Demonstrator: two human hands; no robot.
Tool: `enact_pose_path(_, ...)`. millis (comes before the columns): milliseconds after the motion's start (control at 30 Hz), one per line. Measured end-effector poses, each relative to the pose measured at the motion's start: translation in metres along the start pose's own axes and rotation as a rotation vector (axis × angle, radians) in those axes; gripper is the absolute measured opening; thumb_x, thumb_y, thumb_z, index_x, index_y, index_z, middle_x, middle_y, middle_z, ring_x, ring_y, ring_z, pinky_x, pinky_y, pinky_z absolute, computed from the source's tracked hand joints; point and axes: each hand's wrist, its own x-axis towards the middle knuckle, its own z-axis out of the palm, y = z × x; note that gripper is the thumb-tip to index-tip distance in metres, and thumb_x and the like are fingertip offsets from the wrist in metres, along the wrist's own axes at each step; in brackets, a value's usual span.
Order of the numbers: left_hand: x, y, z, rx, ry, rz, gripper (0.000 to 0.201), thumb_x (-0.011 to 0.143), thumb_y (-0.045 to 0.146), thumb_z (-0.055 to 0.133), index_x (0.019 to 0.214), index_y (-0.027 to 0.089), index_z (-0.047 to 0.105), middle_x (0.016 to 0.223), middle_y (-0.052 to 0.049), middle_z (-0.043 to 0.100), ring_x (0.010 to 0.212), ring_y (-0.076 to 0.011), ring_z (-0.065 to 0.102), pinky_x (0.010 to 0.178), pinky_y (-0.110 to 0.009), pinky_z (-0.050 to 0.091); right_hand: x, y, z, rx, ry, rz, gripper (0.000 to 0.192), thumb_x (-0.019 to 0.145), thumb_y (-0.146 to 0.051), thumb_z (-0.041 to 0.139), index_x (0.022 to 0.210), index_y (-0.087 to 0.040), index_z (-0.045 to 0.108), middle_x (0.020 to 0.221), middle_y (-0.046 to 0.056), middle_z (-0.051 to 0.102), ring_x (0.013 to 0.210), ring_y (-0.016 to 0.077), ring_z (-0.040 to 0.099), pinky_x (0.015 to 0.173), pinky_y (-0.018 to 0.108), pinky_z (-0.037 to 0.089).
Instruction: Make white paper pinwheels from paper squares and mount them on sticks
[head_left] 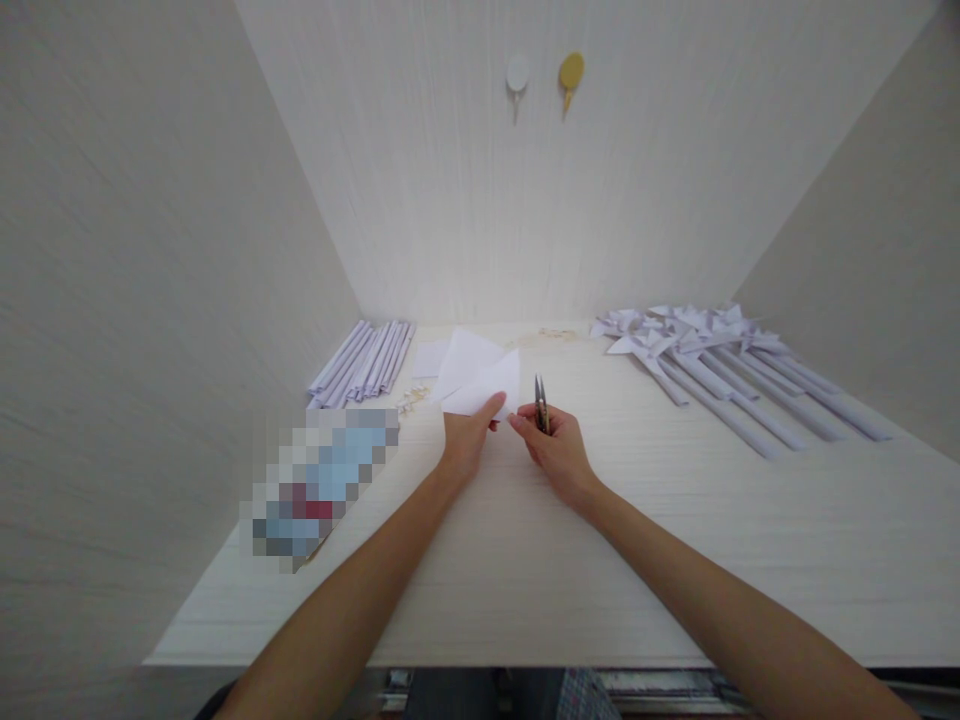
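My left hand [466, 440] is closed on a piece of white paper [472, 375], thumb on top near its lower right corner. Creases or cut flaps show in the paper, which spreads up and to the left above the table. Just to the right, my right hand [564, 455] is closed around small scissors [541, 397] with their pointed blades upward. Its thumb and fingertip meet close to the paper's corner; whether they pinch it, I cannot tell.
Rolled paper tubes [367, 362] lie at the left beside small white pieces [412, 398] and a flat white sheet [429, 360]. A pixelated object [330, 485] lies nearer. Paper pinwheels [652, 340] on tubes fill the right. Walls enclose the table [480, 600]; two hooks [571, 72] hang behind.
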Motion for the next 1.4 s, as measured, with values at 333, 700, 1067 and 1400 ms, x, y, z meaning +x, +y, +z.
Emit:
enact_pose_path(333, -0.0032, 0.0013, 0.0007, 0.042, -0.049, -0.002, 0.021, 0.052, 0.027, 0.068, 0.063, 0.014, 0.055, 0.057, 0.001, 0.055, 0.045, -0.0070, 0.046, 0.038, -0.018, 0.035, 0.0019, -0.0025, 0.0008, 0.104, 0.042, 0.069, 0.022, 0.061, -0.035, 0.063, 0.061, -0.017, 0.050, 0.035, -0.011, 0.033, 0.031, 0.0031, 0.022, 0.032, 0.020, 0.014)
enact_pose_path(700, -0.0025, -0.0013, -0.0008, 0.054, -0.084, 0.009, 0.020, 0.053, 0.028, 0.068, 0.061, 0.014, 0.056, 0.056, 0.001, 0.055, 0.045, -0.0074, 0.046, 0.039, -0.019, 0.035, 0.0016, -0.0014, 0.0007, 0.184, -0.003, 0.124, 0.024, 0.061, -0.034, 0.064, 0.061, -0.017, 0.047, 0.035, -0.012, 0.032, 0.030, 0.0022, 0.022, 0.030, 0.019, 0.012)
enact_pose_path(1067, -0.0020, -0.0052, -0.0019, 0.069, -0.120, -0.017, 0.021, 0.053, 0.029, 0.068, 0.065, 0.015, 0.059, 0.060, 0.000, 0.057, 0.047, -0.0079, 0.047, 0.039, -0.019, 0.036, 0.0024, -0.0005, 0.0002, 0.135, 0.015, 0.102, 0.025, 0.061, -0.034, 0.064, 0.062, -0.018, 0.045, 0.037, -0.011, 0.032, 0.032, 0.0028, 0.023, 0.031, 0.019, 0.013)
enact_pose_path(1400, 0.0029, 0.0006, -0.0034, -0.058, 0.008, -0.011, 0.018, 0.059, 0.029, 0.062, 0.070, 0.016, 0.057, 0.066, 0.001, 0.058, 0.061, -0.0098, 0.054, 0.048, -0.019, 0.041, -0.0075, -0.0074, 0.0034, 0.237, -0.247, 0.219, 0.030, 0.073, -0.047, 0.048, 0.075, -0.017, 0.049, 0.047, -0.010, 0.032, 0.035, 0.0027, 0.027, 0.033, 0.017, 0.015)
